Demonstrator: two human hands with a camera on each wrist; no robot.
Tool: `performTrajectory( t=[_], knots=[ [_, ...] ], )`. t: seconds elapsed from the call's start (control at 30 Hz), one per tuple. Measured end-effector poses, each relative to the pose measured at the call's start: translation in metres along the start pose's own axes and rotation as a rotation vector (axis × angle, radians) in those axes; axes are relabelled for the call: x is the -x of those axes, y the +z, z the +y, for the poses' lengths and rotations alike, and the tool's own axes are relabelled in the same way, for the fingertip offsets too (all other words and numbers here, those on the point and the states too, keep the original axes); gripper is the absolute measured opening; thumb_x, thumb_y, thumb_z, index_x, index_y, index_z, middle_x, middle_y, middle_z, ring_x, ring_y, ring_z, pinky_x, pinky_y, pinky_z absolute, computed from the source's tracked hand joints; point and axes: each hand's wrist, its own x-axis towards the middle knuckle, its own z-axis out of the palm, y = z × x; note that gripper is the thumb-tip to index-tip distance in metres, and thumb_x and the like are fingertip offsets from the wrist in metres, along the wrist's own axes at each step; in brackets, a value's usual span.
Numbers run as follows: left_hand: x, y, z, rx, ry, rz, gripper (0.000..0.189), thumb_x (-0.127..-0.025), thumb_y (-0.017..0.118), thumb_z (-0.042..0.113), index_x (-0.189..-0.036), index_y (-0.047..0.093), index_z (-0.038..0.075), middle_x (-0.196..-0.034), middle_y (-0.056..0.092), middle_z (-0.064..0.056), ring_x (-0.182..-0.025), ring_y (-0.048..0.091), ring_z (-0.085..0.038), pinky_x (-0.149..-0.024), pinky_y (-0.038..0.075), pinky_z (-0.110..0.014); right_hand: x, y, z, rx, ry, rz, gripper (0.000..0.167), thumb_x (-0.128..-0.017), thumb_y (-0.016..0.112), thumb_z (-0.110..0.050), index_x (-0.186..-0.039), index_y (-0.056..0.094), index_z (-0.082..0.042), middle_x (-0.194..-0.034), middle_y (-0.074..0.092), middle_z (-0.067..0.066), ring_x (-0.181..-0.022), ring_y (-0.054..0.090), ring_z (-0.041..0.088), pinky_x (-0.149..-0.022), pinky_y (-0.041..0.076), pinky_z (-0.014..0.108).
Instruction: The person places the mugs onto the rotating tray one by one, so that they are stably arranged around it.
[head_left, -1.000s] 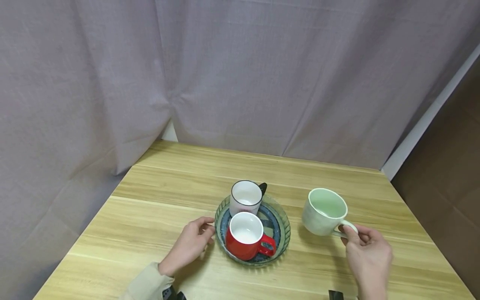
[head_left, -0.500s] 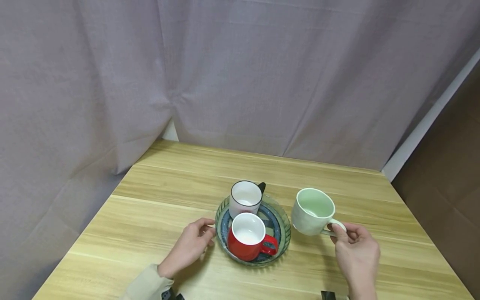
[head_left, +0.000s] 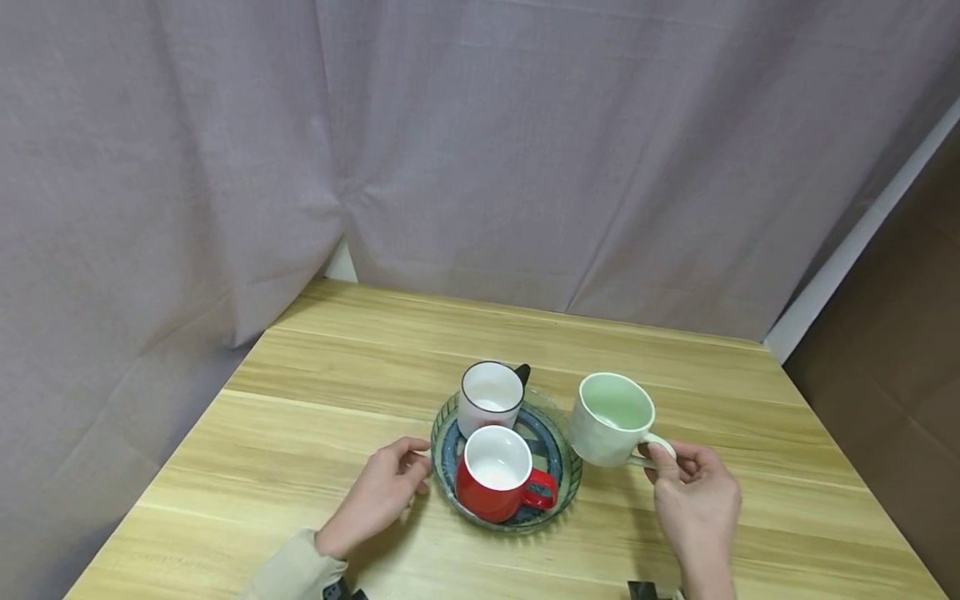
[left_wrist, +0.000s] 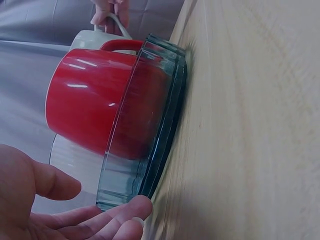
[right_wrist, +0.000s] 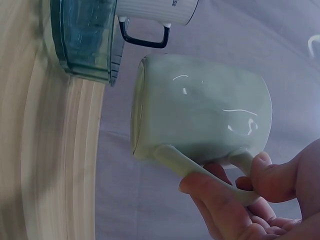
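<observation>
A pale green mug is held upright in the air by its handle, pinched between thumb and fingers of my right hand. In the right wrist view the mug hangs above the table, close to the rim of a glass dish. Inside the dish stand a red mug, handle to the right, and a white mug with a black rim and black handle. My left hand lies beside the dish's left side, fingers relaxed, fingertips at the glass wall.
The dish stands on a wood-grain table. Grey cloth hangs behind and to the left of the table, and a brown panel rises on the right.
My right hand has carried the green mug leftward, up to the right edge of the dish. The left hand has stayed almost still, and the red mug sits slightly further right.
</observation>
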Motion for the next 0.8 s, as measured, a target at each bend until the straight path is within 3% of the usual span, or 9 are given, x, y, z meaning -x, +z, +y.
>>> performTrajectory(
  t=[0.8],
  knots=[
    [0.004,-0.003,-0.002,-0.021,0.023,-0.022,0.036,-0.096,0.054,0.01,-0.127,0.053,-0.009,-0.089,0.065,-0.012,-0.073,0.064,-0.025,-0.048,0.052,-0.032,0.011,0.027,-0.004,-0.069,-0.07,-0.049,0.024,-0.091,0.067,-0.007,-0.106,0.059,0.009,-0.103,0.068,0.027,-0.077,0.066,0.0,-0.069,0.056,0.02]
  ],
)
